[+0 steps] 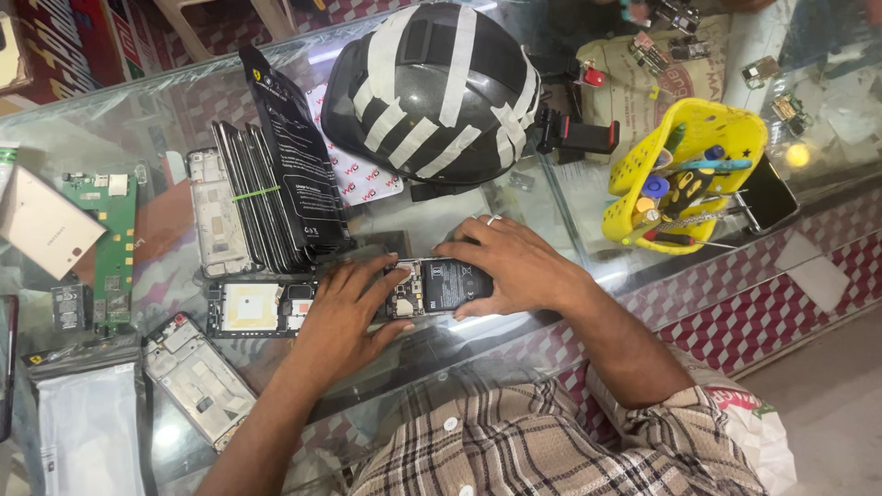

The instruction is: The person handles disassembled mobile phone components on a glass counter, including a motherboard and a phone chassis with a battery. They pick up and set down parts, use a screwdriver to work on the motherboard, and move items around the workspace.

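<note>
An opened phone with its back cover off lies on the glass counter, its black battery and circuit board exposed. My right hand, a ring on one finger, grips the phone's right end from above. My left hand rests flat on the counter, fingertips touching the phone's left end over the circuit board.
A black helmet with white tape strips sits behind the phone. A yellow tool holder with screwdrivers stands right. A banded stack of phone frames, a black pouch, a green circuit board and other opened phones lie left.
</note>
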